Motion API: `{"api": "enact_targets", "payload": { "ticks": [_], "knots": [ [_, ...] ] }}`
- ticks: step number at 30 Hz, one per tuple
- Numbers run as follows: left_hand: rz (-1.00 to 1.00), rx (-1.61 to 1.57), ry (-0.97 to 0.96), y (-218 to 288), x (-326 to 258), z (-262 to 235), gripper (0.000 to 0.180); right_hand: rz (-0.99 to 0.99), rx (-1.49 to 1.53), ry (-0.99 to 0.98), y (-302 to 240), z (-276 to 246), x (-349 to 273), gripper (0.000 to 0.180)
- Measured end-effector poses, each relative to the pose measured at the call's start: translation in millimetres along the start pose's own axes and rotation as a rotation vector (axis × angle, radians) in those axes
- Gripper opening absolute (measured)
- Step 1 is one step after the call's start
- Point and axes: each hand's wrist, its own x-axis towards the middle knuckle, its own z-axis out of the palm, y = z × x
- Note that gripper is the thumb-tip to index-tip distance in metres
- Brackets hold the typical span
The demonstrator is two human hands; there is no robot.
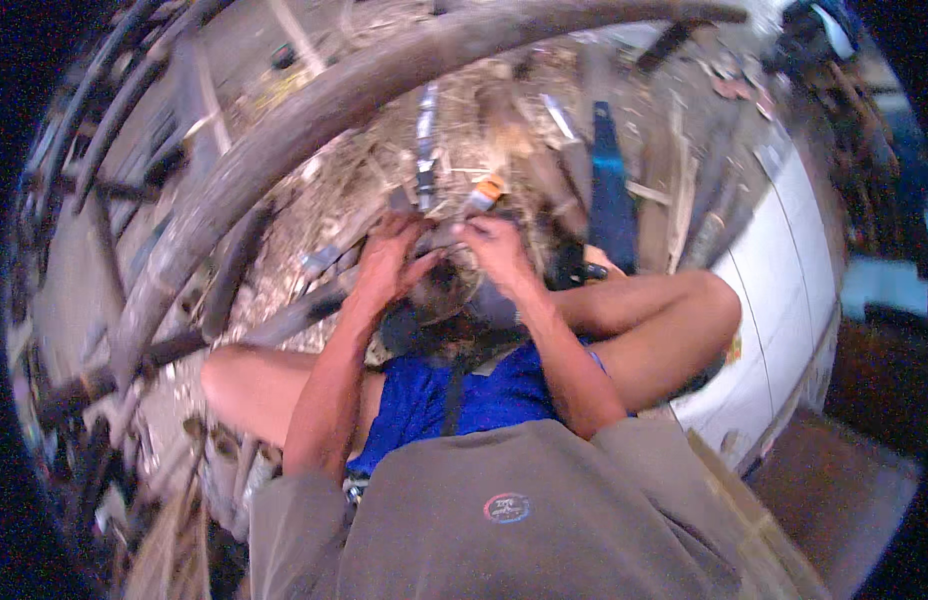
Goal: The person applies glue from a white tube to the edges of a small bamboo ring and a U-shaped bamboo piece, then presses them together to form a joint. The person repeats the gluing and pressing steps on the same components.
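Note:
I sit cross-legged with both hands close together in front of me. My left hand [389, 252] has its fingers bent over a small greyish-brown piece [444, 238], its thumb reaching toward the right. At the other end of that piece, my right hand [496, 250] is closed in a pinch. Blur hides what kind of piece it is. Just beyond my right fingers lies an orange-and-white object [486, 190]. A long, narrow, banded silver-and-black object [425, 145] points away from my left fingers. Below my hands is a dark rounded form [439, 292], partly hidden.
A thick curved wooden pole [314, 115] arches across the far side and left. Wood chips [314, 215] litter the ground. To the right lie a long dark flat piece [610, 185] with a blue band and a white tiled surface [784, 270]. Branches [114, 110] crowd the far left.

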Motion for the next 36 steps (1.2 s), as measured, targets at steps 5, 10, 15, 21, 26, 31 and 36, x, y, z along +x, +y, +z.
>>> {"api": "enact_targets", "payload": {
  "ticks": [5, 10, 15, 21, 26, 31, 36],
  "knots": [
    [-0.147, -0.156, -0.062, 0.3, -5.5, 0.0, 0.055, -0.147, -0.107, 0.015, -10.2, 7.0, -0.7, 0.038],
    [-0.306, -0.488, -0.142, 15.8, 0.1, -3.2, 0.055, -0.097, -0.203, 0.061, -20.2, 0.7, -5.1, 0.044],
    [-0.589, -0.809, -0.056, 6.3, -2.4, -0.3, 0.063, -0.288, -0.294, 0.352, -71.6, -62.0, -37.0, 0.039],
    [-0.764, -1.319, 0.032, -48.3, -13.8, 12.7, 0.078, -0.406, -0.171, 1.228, -141.7, -241.1, -179.6, 0.028],
    [-0.857, -1.467, -0.054, -12.9, 2.8, 7.7, 0.093, -0.101, -0.185, 1.687, 30.6, -354.0, -255.9, 0.031],
    [-0.859, -1.405, 0.004, -4.4, 1.2, 2.1, 0.102, 0.497, -0.424, 1.311, 180.0, -331.8, -266.7, 0.050],
    [-0.729, -1.704, -0.012, 68.0, 25.2, -22.2, 0.077, 0.441, -0.293, 1.317, 265.1, -331.4, -259.4, 0.061]
  ]
}}
